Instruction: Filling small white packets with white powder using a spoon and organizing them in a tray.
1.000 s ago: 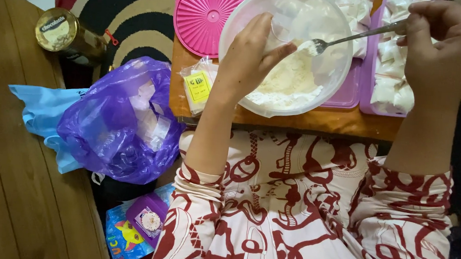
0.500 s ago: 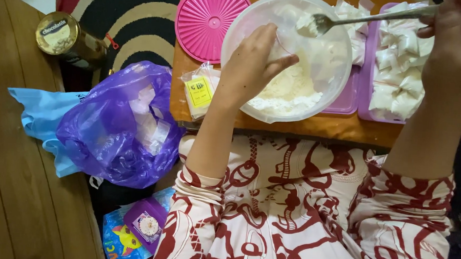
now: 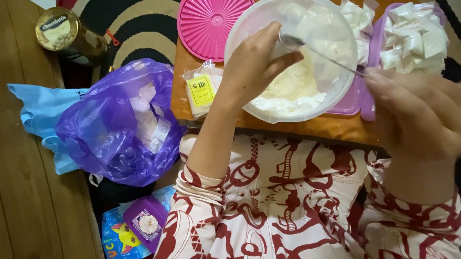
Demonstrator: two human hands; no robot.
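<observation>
The left hand (image 3: 253, 67) curls over the translucent bowl (image 3: 294, 53) rim, gripping it. The right hand (image 3: 423, 112), blurred, seems to pinch a spoon (image 3: 320, 51) reaching into the bowl's white powder (image 3: 291, 93).

Board crowded: bowl (image 3: 330, 29) centre, pink lid (image 3: 212, 17) touching its left side, packet (image 3: 201, 90) below lid, purple tray (image 3: 400, 54) right. My left hand (image 3: 253, 67) blocks bowl's near-left rim. Bare board only along front edge. Purple bag (image 3: 119, 122) fills floor to left.
</observation>
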